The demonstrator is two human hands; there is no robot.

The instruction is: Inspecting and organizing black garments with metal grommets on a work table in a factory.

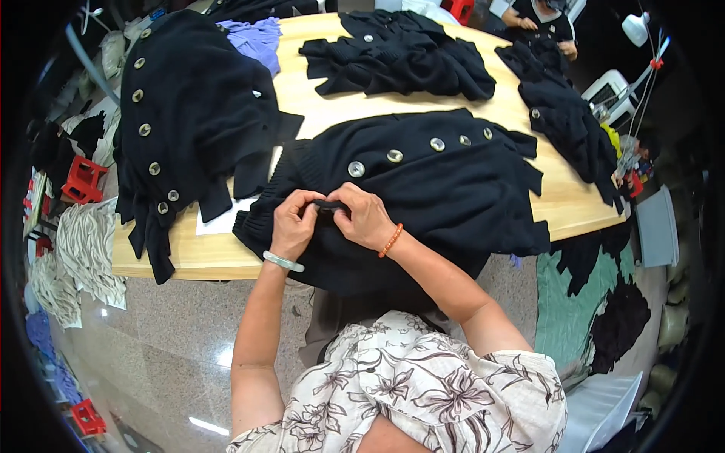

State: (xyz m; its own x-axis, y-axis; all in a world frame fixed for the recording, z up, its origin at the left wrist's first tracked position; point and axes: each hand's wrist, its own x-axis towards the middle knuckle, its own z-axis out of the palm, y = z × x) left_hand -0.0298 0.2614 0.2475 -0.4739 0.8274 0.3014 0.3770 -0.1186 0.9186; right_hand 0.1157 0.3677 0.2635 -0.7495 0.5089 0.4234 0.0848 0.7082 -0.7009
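A black knitted cardigan [453,181] with a row of large shiny buttons lies across the near edge of the table, its ribbed hem toward the left. My left hand [296,219] pinches the cardigan's near edge between thumb and fingers. Close beside it, my right hand [364,215] pinches the same edge, so a short fold of black knit rises between the two. A small dark spot shows on that fold; whether it is a button or a hole I cannot tell. One large button [356,169] lies just beyond my right hand.
More black cardigans lie on the wooden table [294,106]: one at the left [204,113], one at the back [408,60], one at the right [566,113]. Purple cloth [255,41] sits at the far left. Another person [540,23] is at the far right. A red stool [84,180] stands left.
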